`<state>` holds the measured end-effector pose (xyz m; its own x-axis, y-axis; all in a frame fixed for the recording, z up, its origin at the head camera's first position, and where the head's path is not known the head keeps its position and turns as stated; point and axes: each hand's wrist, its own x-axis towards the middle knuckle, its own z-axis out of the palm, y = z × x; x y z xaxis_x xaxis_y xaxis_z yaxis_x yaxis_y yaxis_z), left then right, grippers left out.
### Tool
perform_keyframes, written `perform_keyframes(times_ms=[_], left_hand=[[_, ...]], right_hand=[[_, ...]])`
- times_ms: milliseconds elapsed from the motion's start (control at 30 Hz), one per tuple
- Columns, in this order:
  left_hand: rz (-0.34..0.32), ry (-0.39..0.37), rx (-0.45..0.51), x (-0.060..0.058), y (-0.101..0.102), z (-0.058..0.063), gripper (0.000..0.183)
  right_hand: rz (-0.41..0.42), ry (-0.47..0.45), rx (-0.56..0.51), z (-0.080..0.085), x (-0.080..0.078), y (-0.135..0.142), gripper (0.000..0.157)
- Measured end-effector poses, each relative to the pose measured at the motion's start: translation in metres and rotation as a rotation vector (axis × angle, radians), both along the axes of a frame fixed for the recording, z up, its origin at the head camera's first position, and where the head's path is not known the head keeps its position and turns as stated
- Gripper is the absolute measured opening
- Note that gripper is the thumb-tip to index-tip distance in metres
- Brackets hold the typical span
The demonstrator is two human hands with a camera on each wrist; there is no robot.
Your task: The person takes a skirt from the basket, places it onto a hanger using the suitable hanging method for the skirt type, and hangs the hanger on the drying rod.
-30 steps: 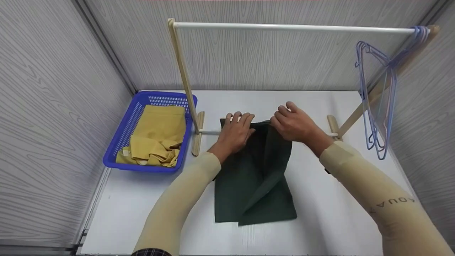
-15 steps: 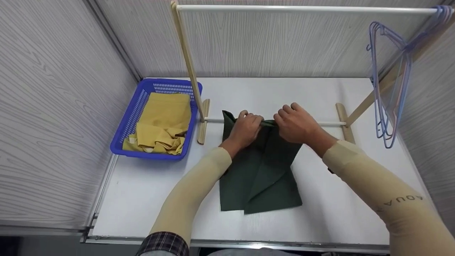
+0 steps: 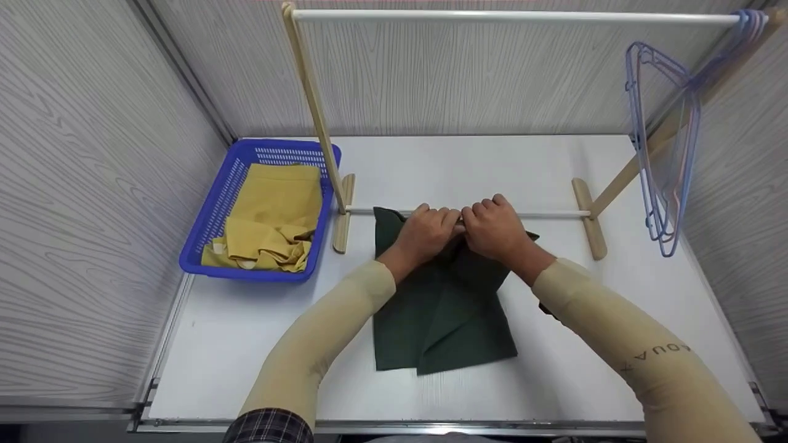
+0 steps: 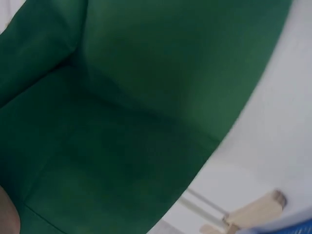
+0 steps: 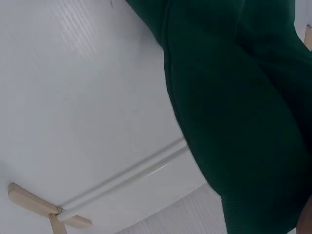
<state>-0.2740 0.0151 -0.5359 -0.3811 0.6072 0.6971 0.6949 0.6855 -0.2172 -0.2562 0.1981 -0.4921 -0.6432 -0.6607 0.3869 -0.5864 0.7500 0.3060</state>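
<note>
Dark green shorts (image 3: 403, 326) lie on the white table, their two leg ends pointing toward the person. My left hand (image 3: 425, 234) grips the top edge with curled fingers. Beside it, nearly touching, my right hand (image 3: 492, 231) holds the same edge, knuckles up. What is between the fingertips is hidden. Cloth corners stick out past both hands. Green fabric (image 4: 146, 107) fills most of the left wrist view, with a sliver of hand at its edge. In the right wrist view the shorts (image 5: 224, 112) show a seam and a ribbed band near the bottom.
A blue plastic basket (image 3: 200, 249) with folded yellow cloth (image 3: 274, 197) stands at the left. Over the table rises a rack with a white top rail (image 3: 492, 15) and wooden posts (image 3: 311, 104). Blue and pink hangers (image 3: 640, 123) hang at its right end. A low crossbar (image 3: 554, 214) runs behind the shorts.
My hands have come together along the top edge of the shorts. The left hand's fingers, stretched flat earlier, are now curled. The cloth between the hands has bunched up.
</note>
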Motion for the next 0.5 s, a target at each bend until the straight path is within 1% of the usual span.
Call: perform_keyframes(times_ms=[100,167,233,300,367,433,500], left_hand=[[0.004,-0.015,-0.078,0.002,-0.009,0.004,0.045],[0.001,-0.038,-0.116,0.003,-0.014,0.007,0.042],[-0.003,-0.046,-0.146,0.004,-0.019,0.008,0.036],[-0.014,-0.047,-0.161,0.004,-0.022,0.01,0.034],[-0.032,-0.047,-0.166,0.004,-0.026,0.012,0.036],[-0.046,-0.057,-0.169,0.004,-0.029,0.013,0.041],[-0.057,-0.076,-0.168,0.003,-0.033,0.015,0.045]], right_hand=[[0.077,0.079,-0.005,-0.001,0.001,0.0,0.026],[0.102,0.095,-0.012,-0.001,0.001,0.0,0.023],[0.108,0.096,-0.012,-0.001,0.002,-0.001,0.02],[0.106,0.084,0.002,-0.001,0.002,0.0,0.019],[0.115,0.081,0.017,-0.001,0.001,0.003,0.019],[0.141,0.09,0.029,0.0,0.0,0.006,0.022],[0.181,0.119,0.044,0.002,-0.003,0.01,0.027]])
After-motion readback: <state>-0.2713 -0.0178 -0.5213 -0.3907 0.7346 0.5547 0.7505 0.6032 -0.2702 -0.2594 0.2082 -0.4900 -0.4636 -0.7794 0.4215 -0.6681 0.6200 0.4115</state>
